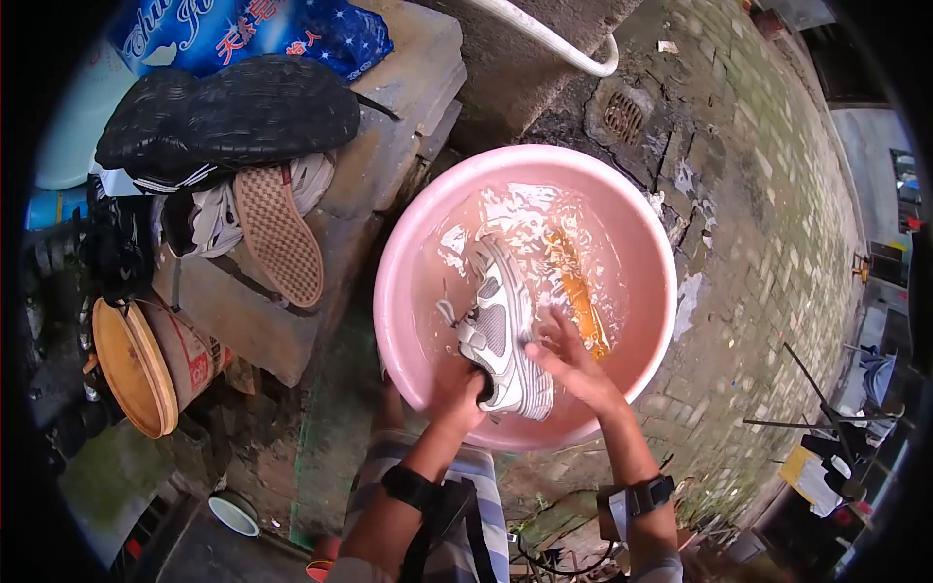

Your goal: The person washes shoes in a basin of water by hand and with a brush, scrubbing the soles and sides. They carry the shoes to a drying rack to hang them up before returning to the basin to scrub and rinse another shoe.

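Observation:
A grey and white sneaker [501,335] is tilted on its side over the water in a pink basin [394,282]. At the shoe's heel opening, my left hand [455,392] is closed on it. My right hand [573,367] lies beside the sole with its fingers apart, the thumb close to the midsole; whether it touches is hard to tell. An orange-yellow object [580,303] lies in the water right of the shoe, its shape broken up by reflections.
Black shoes [228,112] and a tan-soled shoe [279,233] lie on a stone ledge [389,146] at left, below a blue bag [262,34]. A round wooden-coloured lid [131,369] leans nearby. Behind the basin are a white pipe [559,49] and a drain [625,115].

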`<state>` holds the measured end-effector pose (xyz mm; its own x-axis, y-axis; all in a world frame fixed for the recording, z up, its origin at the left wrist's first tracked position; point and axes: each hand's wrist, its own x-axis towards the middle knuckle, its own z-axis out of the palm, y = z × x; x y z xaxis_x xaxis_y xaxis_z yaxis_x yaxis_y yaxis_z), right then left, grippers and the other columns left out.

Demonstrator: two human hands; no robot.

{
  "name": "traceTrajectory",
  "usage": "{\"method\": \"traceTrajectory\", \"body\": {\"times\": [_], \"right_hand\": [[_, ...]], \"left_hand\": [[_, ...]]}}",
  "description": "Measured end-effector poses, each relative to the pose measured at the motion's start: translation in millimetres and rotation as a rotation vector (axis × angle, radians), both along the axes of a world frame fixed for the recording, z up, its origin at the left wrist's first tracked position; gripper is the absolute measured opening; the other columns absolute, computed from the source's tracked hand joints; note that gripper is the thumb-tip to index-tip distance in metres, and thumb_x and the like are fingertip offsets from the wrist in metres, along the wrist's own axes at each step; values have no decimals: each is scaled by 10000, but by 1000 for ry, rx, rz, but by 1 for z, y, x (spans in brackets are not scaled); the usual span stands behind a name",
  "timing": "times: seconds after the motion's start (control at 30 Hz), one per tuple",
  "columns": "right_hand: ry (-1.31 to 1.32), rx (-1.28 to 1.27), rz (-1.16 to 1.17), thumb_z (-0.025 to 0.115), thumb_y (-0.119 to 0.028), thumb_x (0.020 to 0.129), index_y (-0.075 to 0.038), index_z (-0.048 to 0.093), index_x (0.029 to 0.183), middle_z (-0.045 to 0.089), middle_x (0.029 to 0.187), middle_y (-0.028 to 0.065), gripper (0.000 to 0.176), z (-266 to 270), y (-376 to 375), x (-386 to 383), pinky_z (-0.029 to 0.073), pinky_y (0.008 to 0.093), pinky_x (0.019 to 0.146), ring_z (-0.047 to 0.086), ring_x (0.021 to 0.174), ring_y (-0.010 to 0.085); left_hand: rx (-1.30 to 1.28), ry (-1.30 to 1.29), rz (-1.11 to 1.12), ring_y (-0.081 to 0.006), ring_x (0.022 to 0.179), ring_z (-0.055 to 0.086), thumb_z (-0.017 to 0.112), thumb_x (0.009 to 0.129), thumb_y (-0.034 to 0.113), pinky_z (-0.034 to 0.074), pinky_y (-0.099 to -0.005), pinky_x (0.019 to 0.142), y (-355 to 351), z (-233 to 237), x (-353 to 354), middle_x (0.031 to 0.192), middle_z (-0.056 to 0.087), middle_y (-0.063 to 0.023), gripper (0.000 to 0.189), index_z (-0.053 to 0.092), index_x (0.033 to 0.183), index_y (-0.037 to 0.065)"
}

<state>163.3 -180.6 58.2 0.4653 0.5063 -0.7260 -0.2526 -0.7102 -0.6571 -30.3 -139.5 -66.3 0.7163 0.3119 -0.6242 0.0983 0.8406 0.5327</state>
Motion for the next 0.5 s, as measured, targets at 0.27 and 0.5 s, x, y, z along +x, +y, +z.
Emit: {"method": "traceTrajectory", "body": {"times": [0.27,0.5], "right_hand": [[220,-22,99,717,-441,684,30,159,1366,448,1236,225,999,-14,27,10,341,343,961,437,1148,312],[-599,-438,643,666,-430,710,-153,-18,1414,377,1230,210,1020,-36,31,-9,260,551,928,340,1176,349]], "left_hand": [[531,177,-644,-250,1241,349,495,839,85,294,-334,1006,59,52,24,1310,383,-190,519,308,1313,-15],[1297,250,-696,-304,1229,357,601,785,97,305,-406,1006,129,126,54,1321,347,-168,632,295,1337,56]]}}
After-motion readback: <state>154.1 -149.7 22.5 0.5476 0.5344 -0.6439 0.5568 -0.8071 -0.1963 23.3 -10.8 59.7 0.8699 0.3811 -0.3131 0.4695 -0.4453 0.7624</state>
